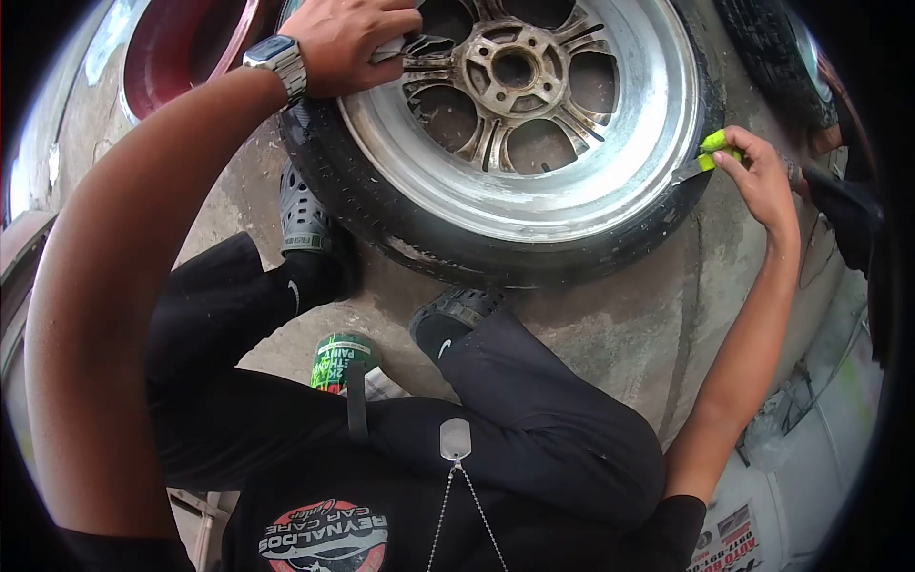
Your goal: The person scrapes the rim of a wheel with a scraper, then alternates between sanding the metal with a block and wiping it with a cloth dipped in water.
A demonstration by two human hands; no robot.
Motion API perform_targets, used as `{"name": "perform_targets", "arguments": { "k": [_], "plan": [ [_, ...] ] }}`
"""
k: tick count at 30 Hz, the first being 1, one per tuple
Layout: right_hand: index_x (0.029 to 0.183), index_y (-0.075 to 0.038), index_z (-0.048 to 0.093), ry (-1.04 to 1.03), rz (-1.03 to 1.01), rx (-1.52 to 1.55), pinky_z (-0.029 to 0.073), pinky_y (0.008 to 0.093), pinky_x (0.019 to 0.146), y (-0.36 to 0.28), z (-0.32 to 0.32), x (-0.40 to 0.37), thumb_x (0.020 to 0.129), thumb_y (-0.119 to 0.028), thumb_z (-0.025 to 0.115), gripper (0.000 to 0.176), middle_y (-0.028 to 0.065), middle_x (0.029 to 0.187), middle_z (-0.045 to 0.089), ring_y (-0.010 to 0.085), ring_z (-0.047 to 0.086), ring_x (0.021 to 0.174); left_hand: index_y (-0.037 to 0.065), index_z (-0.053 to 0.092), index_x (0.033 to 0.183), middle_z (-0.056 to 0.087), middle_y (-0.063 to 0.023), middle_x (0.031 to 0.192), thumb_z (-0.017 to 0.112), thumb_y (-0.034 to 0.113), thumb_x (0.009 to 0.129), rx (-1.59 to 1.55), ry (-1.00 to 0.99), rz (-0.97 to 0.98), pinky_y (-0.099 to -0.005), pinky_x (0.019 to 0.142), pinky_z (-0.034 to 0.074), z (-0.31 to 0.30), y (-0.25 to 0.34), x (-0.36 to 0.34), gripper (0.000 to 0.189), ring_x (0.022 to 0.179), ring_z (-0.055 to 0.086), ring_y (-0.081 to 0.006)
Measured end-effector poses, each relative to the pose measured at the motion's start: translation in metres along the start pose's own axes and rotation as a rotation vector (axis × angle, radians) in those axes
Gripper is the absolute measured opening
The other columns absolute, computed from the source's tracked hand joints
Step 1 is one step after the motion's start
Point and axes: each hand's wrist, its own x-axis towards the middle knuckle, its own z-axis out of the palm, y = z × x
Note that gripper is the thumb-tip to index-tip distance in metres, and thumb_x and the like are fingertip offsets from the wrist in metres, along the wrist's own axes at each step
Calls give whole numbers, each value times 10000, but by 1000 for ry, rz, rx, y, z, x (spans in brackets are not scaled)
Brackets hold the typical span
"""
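A car wheel (534,195) with a dull silver rim and a black tire (448,253) lies flat on the ground before me. My right hand (760,179) grips a scraper (707,162) with a bright yellow-green handle. Its flat grey blade touches the seam between rim and tire at the right side. At the upper left, my left hand (348,38), wearing a metal watch (276,62), rests over the rim's edge. Its fingers are closed on a small whitish folded piece (388,50), mostly hidden, whose kind I cannot make out.
A red rim (181,57) stands at the upper left. Another tire (777,57) is at the upper right, with a person in dark clothing (843,214) beside it. A green paint can (341,355) sits near my legs. My shoes (305,214) are close to the tire.
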Motion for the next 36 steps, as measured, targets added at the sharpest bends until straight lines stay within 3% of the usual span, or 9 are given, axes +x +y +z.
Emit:
{"name": "perform_targets", "arguments": {
  "k": [3, 6, 9, 18, 23, 31, 35, 36],
  "plan": [
    [1078, 23, 690, 58, -62, -29, 478, 292, 869, 10, 5, 6, 965, -48, 695, 133, 30, 956, 687, 114, 608, 918, 130, 710, 1002, 668, -63, 1020, 807, 357, 755, -12, 42, 32, -454, 904, 482, -1, 0, 0, 350, 1050, 632, -289],
    [1066, 16, 671, 96, -97, -38, 469, 291, 849, 11, 11, 6, 959, -27, 699, 119, 33, 946, 639, 135, 588, 888, 128, 687, 1138, 642, -43, 1099, 793, 254, 787, 8, 46, -31, -408, 974, 480, 9, 2, -4, 387, 1112, 626, -248],
    [1010, 11, 656, 127, -177, -38, 445, 292, 791, 9, 23, 2, 941, -5, 717, 93, 41, 899, 564, 151, 542, 828, 122, 688, 1124, 647, -48, 1085, 788, 235, 771, -21, 126, 6, -416, 966, 485, 11, 1, -4, 384, 1097, 626, -262],
    [1043, 19, 708, 295, -192, -7, 474, 300, 808, 15, 40, -13, 928, 9, 717, 116, 52, 922, 613, 165, 579, 836, 126, 695, 1128, 653, -48, 1101, 779, 230, 770, -12, 100, 0, -420, 976, 484, 9, 2, -3, 382, 1099, 627, -259],
    [1070, 15, 717, 293, -228, -55, 487, 312, 829, 10, 36, -16, 924, 15, 719, 146, 72, 966, 650, 200, 613, 889, 126, 700, 1128, 654, -48, 1092, 778, 229, 773, -8, 118, -8, -417, 981, 484, 14, 2, -4, 377, 1097, 628, -256],
    [1055, 22, 711, 241, -152, 7, 487, 316, 817, 13, 44, -12, 928, -1, 723, 130, 74, 957, 662, 184, 605, 848, 126, 705, 1123, 660, -45, 1105, 781, 227, 772, -3, 128, -15, -415, 990, 481, 14, 1, -4, 374, 1099, 629, -254],
    [1045, 25, 699, 363, -184, -46, 485, 331, 812, 11, 37, -8, 916, -8, 732, 137, 91, 951, 653, 211, 611, 854, 129, 705, 1125, 661, -44, 1115, 783, 230, 774, 4, 121, -15, -416, 993, 479, 15, 0, -5, 374, 1107, 626, -252],
    [1047, 24, 701, 312, -184, -36, 487, 333, 815, 7, 39, -10, 917, -7, 730, 137, 91, 953, 656, 215, 613, 856, 130, 705, 1126, 661, -44, 1116, 783, 231, 774, 6, 122, -20, -417, 993, 479, 15, 1, -4, 374, 1110, 625, -252]
  ]
}}
